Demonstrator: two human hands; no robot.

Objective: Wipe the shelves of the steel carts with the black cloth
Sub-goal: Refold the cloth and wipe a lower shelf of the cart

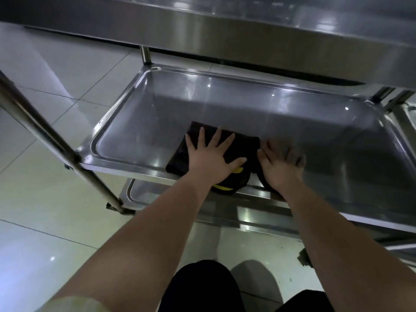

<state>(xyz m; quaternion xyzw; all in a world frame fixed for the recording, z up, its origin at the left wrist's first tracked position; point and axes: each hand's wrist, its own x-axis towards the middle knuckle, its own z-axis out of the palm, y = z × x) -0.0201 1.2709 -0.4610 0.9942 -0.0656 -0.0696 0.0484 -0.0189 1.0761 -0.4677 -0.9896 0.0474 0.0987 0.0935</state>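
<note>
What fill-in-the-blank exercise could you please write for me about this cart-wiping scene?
1. The left hand presses flat, fingers spread, on the ____ cloth.
2. The cloth lies on the cart's ____ shelf, below the top shelf and above the bottom shelf.
3. The right hand sits at the cloth's ____ edge.
Missing words: black; middle; right.

Commercial kitchen: steel cart (225, 104), tiled floor (45, 188)
</note>
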